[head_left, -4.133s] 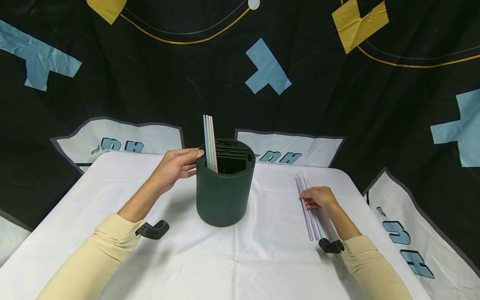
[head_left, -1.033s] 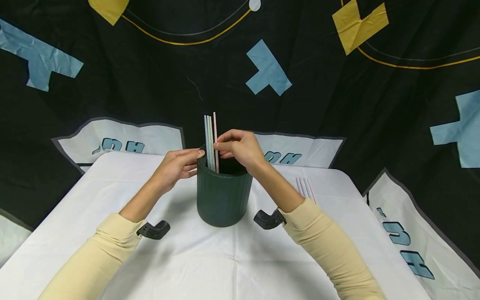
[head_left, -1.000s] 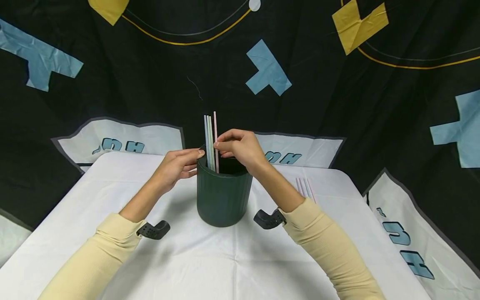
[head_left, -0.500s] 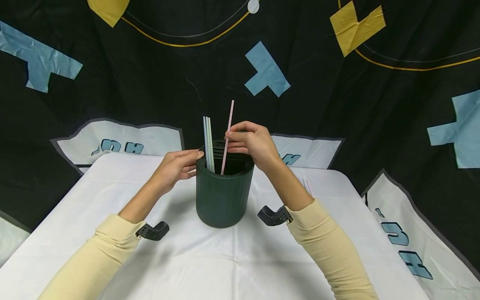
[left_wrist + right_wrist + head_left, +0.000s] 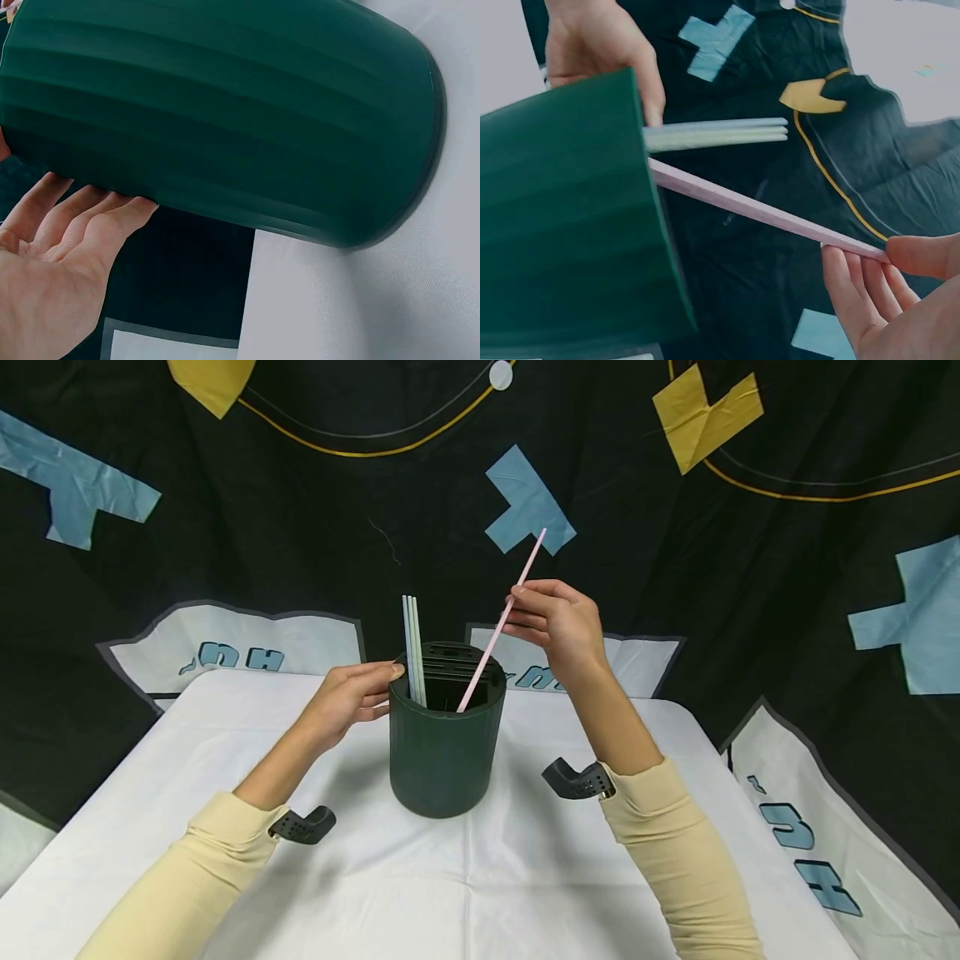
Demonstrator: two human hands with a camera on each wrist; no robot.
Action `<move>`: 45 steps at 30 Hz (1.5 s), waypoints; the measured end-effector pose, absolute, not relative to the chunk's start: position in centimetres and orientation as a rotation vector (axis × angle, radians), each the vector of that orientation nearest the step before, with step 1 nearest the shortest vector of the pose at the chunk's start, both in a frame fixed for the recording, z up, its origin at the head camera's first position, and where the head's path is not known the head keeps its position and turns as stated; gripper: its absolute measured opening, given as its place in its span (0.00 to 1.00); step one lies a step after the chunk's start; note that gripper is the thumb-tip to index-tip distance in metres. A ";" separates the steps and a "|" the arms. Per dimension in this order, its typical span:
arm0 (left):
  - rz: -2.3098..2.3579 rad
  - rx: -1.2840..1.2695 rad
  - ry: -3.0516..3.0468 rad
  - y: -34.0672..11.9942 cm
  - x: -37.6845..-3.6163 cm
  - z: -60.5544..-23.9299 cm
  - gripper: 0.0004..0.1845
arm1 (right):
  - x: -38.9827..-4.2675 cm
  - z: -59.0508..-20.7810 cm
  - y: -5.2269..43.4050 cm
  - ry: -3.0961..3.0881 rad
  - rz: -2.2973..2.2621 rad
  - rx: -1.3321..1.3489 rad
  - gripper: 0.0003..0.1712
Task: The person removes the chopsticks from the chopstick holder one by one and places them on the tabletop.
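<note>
From where I stand, the dark green container [image 5: 444, 768] looks moulded from matte plastic, a tapered cylinder with shallow ribs running down its wall. Its top [image 5: 453, 653] is darker, with parallel slots toward the back and a wide opening at the front. A slim, straight pink straw [image 5: 491, 646] slants up out of that opening, its lower end inside and its upper part leaning to the right. The right hand [image 5: 566, 622] has it clamped between thumb and fingers. Three pale straws [image 5: 414, 647], bluish to greenish white, stand bunched and nearly upright at the left of the opening, apart from the pink one.

The left hand [image 5: 347, 700] grips the left edge of the container, its fingers bent lightly against the ribbed wall, covering that stretch of rim. The container stands upright on a tabletop [image 5: 390, 902] spread with creased white cloth. Ribbed cream sleeves [image 5: 197, 860] reach in from both sides, each with a black perforated mount [image 5: 303, 825] at the wrist. The right forearm cuts across my view of the cloth behind it. At the back hangs a wrinkled black drape [image 5: 315, 543] with angular blue patches [image 5: 531, 497], yellow ones [image 5: 705, 420] and white lettered panels [image 5: 247, 647].
</note>
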State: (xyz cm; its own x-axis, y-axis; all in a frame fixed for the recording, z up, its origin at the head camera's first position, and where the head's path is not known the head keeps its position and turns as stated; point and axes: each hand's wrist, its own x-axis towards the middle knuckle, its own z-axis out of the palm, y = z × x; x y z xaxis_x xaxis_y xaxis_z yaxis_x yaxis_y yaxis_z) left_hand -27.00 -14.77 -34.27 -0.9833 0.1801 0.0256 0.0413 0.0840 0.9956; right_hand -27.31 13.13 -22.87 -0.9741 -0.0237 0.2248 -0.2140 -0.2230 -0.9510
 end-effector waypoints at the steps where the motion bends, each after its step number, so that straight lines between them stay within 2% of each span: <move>1: 2.041 0.231 2.239 -14.8 -27.0 -34.3 0.33 | -27.3 -22.7 13.5 -1.850 2.358 0.280 0.07; 13: 2.021 0.237 2.258 -14.8 -27.0 -34.3 0.35 | -27.1 -21.1 17.0 -1.739 2.366 0.214 0.08; 20: 2.024 0.236 2.261 -14.9 -27.1 -34.3 0.35 | -27.1 -21.8 19.0 -1.925 2.248 0.132 0.11; 33: 2.020 0.244 2.255 -14.8 -27.1 -34.2 0.35 | -28.7 -28.5 24.1 -2.438 1.994 -0.029 0.23; 45: 2.026 0.253 2.241 -14.9 -27.3 -34.3 0.34 | -29.3 -35.9 27.9 -2.636 1.900 -0.164 0.24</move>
